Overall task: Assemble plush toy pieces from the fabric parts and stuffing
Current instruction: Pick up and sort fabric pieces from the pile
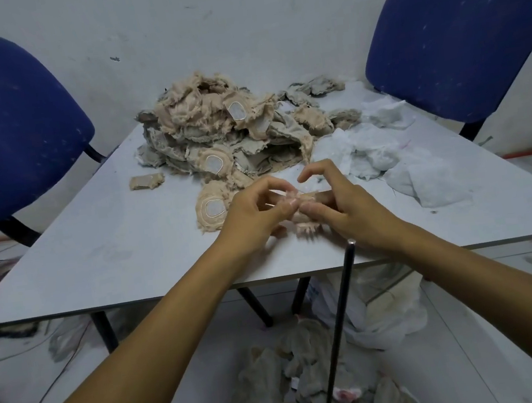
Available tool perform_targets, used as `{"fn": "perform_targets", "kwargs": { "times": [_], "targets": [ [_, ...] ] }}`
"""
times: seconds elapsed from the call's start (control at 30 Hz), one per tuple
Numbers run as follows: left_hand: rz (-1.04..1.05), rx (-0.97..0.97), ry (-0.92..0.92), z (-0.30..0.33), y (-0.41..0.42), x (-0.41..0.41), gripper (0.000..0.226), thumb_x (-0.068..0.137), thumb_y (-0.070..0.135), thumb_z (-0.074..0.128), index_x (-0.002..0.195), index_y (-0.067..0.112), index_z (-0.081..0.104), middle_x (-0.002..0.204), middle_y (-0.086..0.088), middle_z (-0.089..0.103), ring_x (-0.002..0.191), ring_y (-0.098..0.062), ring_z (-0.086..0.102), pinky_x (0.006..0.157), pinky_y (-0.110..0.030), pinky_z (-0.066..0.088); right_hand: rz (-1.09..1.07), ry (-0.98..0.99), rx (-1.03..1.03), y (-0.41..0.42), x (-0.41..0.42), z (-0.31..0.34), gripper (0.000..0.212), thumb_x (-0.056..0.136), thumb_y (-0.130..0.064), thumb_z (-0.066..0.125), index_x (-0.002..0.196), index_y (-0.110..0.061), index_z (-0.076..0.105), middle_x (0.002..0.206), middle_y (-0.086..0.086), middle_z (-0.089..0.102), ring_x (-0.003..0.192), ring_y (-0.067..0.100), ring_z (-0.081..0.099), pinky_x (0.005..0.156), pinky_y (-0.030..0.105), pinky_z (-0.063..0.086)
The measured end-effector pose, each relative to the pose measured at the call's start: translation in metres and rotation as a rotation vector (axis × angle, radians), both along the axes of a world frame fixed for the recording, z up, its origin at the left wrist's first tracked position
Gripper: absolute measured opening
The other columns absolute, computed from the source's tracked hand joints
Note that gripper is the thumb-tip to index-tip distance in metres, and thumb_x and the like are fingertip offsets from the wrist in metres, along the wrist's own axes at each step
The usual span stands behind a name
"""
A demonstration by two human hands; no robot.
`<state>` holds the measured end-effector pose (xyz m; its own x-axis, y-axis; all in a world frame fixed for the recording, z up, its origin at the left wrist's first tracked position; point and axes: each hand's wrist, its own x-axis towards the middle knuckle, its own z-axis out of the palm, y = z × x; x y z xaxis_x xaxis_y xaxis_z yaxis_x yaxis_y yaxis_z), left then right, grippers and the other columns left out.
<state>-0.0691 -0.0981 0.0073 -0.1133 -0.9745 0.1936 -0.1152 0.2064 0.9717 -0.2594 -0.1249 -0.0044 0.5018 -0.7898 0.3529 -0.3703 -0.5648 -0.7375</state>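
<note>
we have both hands over the near middle of the table [103, 251]. left hand [253, 216] and right hand [342, 207] meet fingertip to fingertip, each pinching the same small beige plush piece [305, 221]; right index finger is lifted and curled, clear of the fabric. whether stuffing is going in, we cannot tell

fabric pile [226, 132], beige and grey parts, sits at the far middle; one oval part [213, 209] lies just left of the left hand. white stuffing [396, 152] spreads to the far right. more grey pieces [281, 393] lie low in view, below the near table edge. a thin dark rod [340, 326] leans up to the near edge, beside the right wrist

risks, as we judge them:
- frayed edges could pull apart if the pinch tugs too hard
- the right forearm could knock the rod off the edge
- the small piece could slip from so shallow a hold and drop past the near edge

writing: none readable; no brand or label seen on the parts or the two blue chairs [458, 33]
</note>
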Motion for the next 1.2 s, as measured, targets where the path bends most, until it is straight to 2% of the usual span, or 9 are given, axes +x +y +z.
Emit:
{"fn": "perform_targets", "kwargs": {
  "times": [0.07, 0.17, 0.33, 0.4, 0.57, 0.77, 0.9, 1.1, 1.2],
  "targets": [
    [0.068, -0.006, 0.024, -0.001, -0.002, -0.001, 0.011, 0.092, 0.007, 0.066, 0.089, 0.018, 0.067, 0.07, -0.001, 0.059, 0.062, -0.014, 0.061, 0.057, -0.032, 0.053, 0.043, 0.005, 0.018, 0.001, -0.001, 0.001, 0.02, 0.098, -0.036, 0.06, 0.113, -0.04, 0.048, 0.07, -0.002, 0.064, 0.058, 0.005, 0.054, 0.058, 0.018, 0.04],
    [0.085, 0.031, 0.071, -0.003, -0.007, 0.001, 0.022, 0.093, 0.007, 0.065, 0.079, 0.024, 0.07, 0.076, -0.008, 0.057, 0.067, -0.02, 0.059, 0.056, -0.031, 0.052, 0.075, -0.033, 0.075, 0.002, -0.002, 0.001, 0.026, 0.089, -0.037, 0.072, 0.111, -0.036, 0.058, 0.073, -0.016, 0.059, 0.065, 0.003, 0.053, 0.061, 0.016, 0.04],
    [-0.033, 0.185, 0.135, -0.002, -0.014, 0.005, 0.015, 0.092, 0.01, 0.064, 0.08, 0.016, 0.071, 0.079, -0.008, 0.062, 0.07, -0.02, 0.06, 0.059, -0.026, 0.057, 0.057, -0.152, 0.176, -0.001, -0.002, 0.0, 0.035, 0.085, -0.025, 0.078, 0.114, -0.029, 0.06, 0.09, -0.001, 0.074, 0.083, 0.016, 0.069, 0.076, 0.035, 0.052],
    [-0.112, 0.213, 0.11, 0.001, -0.014, 0.007, 0.004, 0.084, 0.016, 0.069, 0.085, 0.011, 0.07, 0.08, -0.008, 0.066, 0.07, -0.019, 0.063, 0.059, -0.025, 0.056, 0.048, -0.205, 0.206, -0.002, -0.001, 0.001, 0.033, 0.083, -0.017, 0.079, 0.112, -0.022, 0.063, 0.095, 0.003, 0.075, 0.09, 0.021, 0.071, 0.084, 0.038, 0.055],
    [-0.245, 0.285, -0.013, 0.008, -0.014, 0.014, 0.031, 0.068, 0.006, 0.078, 0.097, 0.005, 0.065, 0.078, -0.009, 0.065, 0.072, -0.023, 0.067, 0.065, -0.031, 0.055, 0.045, -0.252, 0.241, -0.004, -0.004, 0.005, 0.015, 0.084, -0.007, 0.076, 0.096, -0.009, 0.067, 0.08, -0.004, 0.071, 0.078, 0.008, 0.066, 0.073, 0.018, 0.052],
    [-0.25, 0.215, -0.211, 0.014, -0.013, 0.012, 0.013, 0.082, 0.002, 0.075, 0.091, 0.0, 0.065, 0.075, -0.008, 0.064, 0.068, -0.019, 0.062, 0.066, -0.03, 0.053, -0.009, -0.169, 0.233, 0.001, -0.002, 0.007, 0.017, 0.085, -0.012, 0.077, 0.093, -0.008, 0.064, 0.086, 0.003, 0.065, 0.079, 0.011, 0.061, 0.073, 0.023, 0.048],
    [-0.355, 0.257, 0.007, 0.017, -0.014, 0.019, 0.013, 0.077, 0.006, 0.071, 0.086, 0.001, 0.064, 0.081, -0.005, 0.066, 0.081, -0.017, 0.061, 0.073, -0.028, 0.051, -0.133, -0.171, 0.178, 0.003, 0.0, 0.006, 0.015, 0.082, -0.026, 0.08, 0.076, -0.022, 0.067, 0.108, -0.003, 0.059, 0.096, 0.011, 0.061, 0.084, 0.03, 0.049],
    [-0.346, 0.228, 0.18, 0.008, -0.015, 0.006, 0.013, 0.076, -0.001, 0.067, 0.079, 0.007, 0.057, 0.08, -0.009, 0.064, 0.075, -0.018, 0.063, 0.062, -0.029, 0.056, -0.02, -0.245, 0.246, 0.003, -0.004, 0.01, 0.014, 0.086, -0.02, 0.077, 0.074, -0.017, 0.069, 0.078, 0.009, 0.063, 0.073, 0.016, 0.056, 0.069, 0.029, 0.042],
    [-0.267, 0.182, 0.183, 0.006, -0.016, -0.002, 0.022, 0.082, -0.007, 0.061, 0.074, 0.013, 0.056, 0.081, -0.014, 0.061, 0.069, -0.018, 0.063, 0.053, -0.03, 0.053, 0.047, -0.224, 0.294, 0.001, -0.007, 0.011, 0.018, 0.087, -0.027, 0.074, 0.088, -0.009, 0.072, 0.09, 0.028, 0.063, 0.08, 0.023, 0.053, 0.074, 0.038, 0.041]
  ]
}}
